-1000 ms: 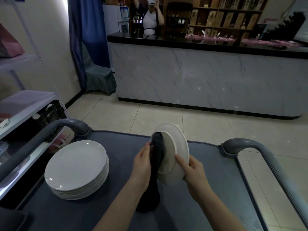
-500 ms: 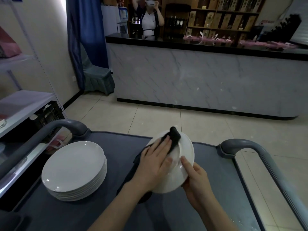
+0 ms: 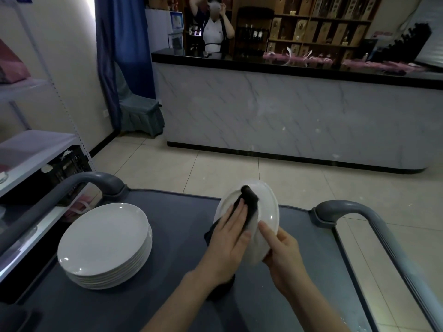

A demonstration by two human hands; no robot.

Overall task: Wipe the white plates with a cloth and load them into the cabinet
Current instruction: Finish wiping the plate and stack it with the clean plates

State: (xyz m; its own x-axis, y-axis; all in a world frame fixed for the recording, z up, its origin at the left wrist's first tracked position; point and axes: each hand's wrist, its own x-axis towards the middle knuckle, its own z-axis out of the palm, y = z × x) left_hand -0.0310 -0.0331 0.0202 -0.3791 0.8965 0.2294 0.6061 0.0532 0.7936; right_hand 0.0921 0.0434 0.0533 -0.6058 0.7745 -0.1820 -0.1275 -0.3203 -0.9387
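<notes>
A white plate is held tilted above the grey cart top. My right hand grips its lower right rim, thumb lying on the face. My left hand presses a dark cloth flat against the plate's face; the cloth's tail hangs down below my wrist. A stack of several white plates rests on the cart's left side.
Grey cart handles rise at the left and right. A white shelf unit with a black crate stands at the left. A marble-fronted counter crosses the room ahead, a person behind it.
The plate turned from edge-on to face me. My left hand moved from beside the plate onto its face, spreading the cloth flat and sliding it across. The right hand kept its grip.
</notes>
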